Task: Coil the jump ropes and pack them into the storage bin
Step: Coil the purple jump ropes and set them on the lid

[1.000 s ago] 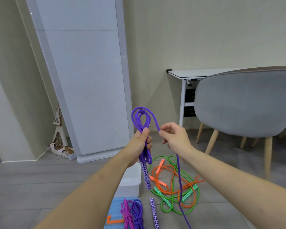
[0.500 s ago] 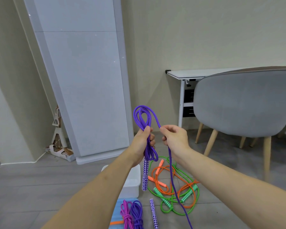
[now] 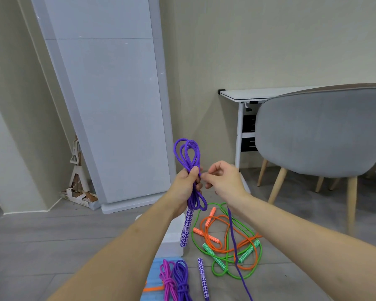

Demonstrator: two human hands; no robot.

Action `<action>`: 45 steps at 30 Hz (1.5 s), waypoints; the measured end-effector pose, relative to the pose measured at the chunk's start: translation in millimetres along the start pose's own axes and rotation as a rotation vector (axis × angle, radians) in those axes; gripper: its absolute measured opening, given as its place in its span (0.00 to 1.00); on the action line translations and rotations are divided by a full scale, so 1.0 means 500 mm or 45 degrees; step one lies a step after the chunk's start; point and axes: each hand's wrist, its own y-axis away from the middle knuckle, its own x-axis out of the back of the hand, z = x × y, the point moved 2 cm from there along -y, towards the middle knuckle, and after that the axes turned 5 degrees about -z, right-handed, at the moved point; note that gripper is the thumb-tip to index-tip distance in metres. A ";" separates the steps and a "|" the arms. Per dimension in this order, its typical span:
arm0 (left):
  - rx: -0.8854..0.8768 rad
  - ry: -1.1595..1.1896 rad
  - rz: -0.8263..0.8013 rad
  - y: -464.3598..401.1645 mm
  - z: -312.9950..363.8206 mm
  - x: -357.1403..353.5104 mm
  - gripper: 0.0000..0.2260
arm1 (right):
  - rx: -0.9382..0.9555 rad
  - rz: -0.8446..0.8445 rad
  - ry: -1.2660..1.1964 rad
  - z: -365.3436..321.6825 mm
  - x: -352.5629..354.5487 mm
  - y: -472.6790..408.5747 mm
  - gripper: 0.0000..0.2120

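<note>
Two coiled ropes, pink (image 3: 168, 279) and purple (image 3: 182, 279), already lie in the blue storage bin (image 3: 153, 276) at the bottom edge. White lid or box (image 3: 172, 240) just behind it on the floor.

Left hand (image 3: 185, 187), raised mid-frame, grip closed round the half-coiled purple jump rope (image 3: 188, 157); loops stand above the fist, one checkered handle (image 3: 186, 229) hangs below.

Right hand (image 3: 224, 181), just beside, fingers pinching the free strand, which trails down to the floor. Second purple handle (image 3: 203, 279) lies loose there.

Orange rope (image 3: 215, 233) and green rope (image 3: 226, 270) lie tangled, uncoiled. Roughly halfway by this reckoning.
</note>
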 end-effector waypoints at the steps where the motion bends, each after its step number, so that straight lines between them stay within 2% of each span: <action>1: 0.008 -0.010 0.006 -0.001 0.001 0.000 0.09 | 0.010 -0.020 0.010 0.001 0.000 0.000 0.09; 6: 0.040 0.021 0.088 -0.006 0.001 0.012 0.10 | -0.051 -0.226 0.016 0.004 0.002 -0.001 0.10; 10: 0.025 0.362 0.133 -0.012 0.017 0.033 0.12 | -0.105 -0.427 -0.007 0.020 0.021 0.001 0.04; 14: -0.052 0.679 0.164 -0.013 0.038 0.067 0.14 | -0.168 -0.645 0.064 0.042 0.058 0.004 0.08; 16: -0.057 0.747 0.198 -0.010 0.049 0.085 0.14 | -0.185 -0.724 0.155 0.051 0.079 0.005 0.09; 19: -0.029 0.717 0.237 -0.004 0.058 0.108 0.14 | -0.217 -0.751 0.291 0.066 0.110 0.002 0.08; 24: 0.077 0.540 0.218 0.009 0.061 0.150 0.14 | -0.265 -0.638 0.330 0.082 0.163 -0.012 0.10; 27: 0.181 0.367 0.096 0.025 0.058 0.155 0.13 | -0.237 -0.565 0.310 0.074 0.174 -0.015 0.09; 31: 0.309 0.155 -0.066 0.042 0.037 0.138 0.12 | -0.152 -0.624 0.304 0.055 0.154 -0.014 0.09; 34: 0.332 0.102 -0.132 0.047 0.024 0.119 0.11 | -0.089 -0.681 0.325 0.038 0.134 -0.015 0.12; 41: 0.411 0.125 -0.333 0.054 0.009 0.082 0.12 | 0.073 -0.756 0.364 -0.001 0.085 -0.008 0.07; 45: 0.456 0.074 -0.433 0.057 0.001 0.065 0.15 | 0.195 -0.737 0.414 -0.007 0.064 -0.007 0.07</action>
